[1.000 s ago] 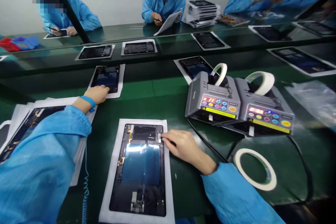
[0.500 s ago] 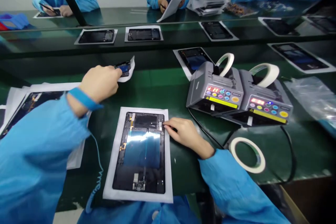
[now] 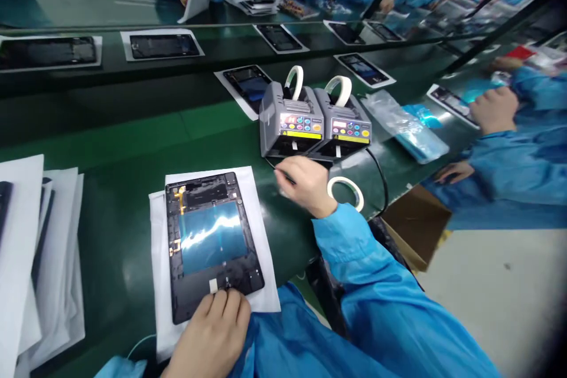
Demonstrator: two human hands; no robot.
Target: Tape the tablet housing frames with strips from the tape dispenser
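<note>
**Left hand lands on the tablet, right hand swings to the tape**

Here comes the left hand [image 3: 217,331]: out carrying another tablet half a second ago, it's now back at the worktop's [image 3: 119,271] near edge. Its bent fingers meet the bottom end of the opened tablet [image 3: 215,248] lying there; the thumb is hidden, so I can't tell from my end whether it grips. A second paper edge peeks out on the left, so I judge the carried tablet now lies over the first, and the work has moved onto it.

And the right hand [image 3: 305,183]! Off the tablet's corner, it hangs before two tape dispensers [image 3: 292,106], fingers curled toward the thumb; blur stops me telling whether anything is pinched there.

Look at that glossy blue film [image 3: 212,237], light streaking jaggedly across it, coppery ribbons [image 3: 181,195] alongside, matt white paper [image 3: 258,236] beneath. The dispensers are boxy grey; a pale, flat tape ring [image 3: 360,198] lies by the right wrist.
</note>
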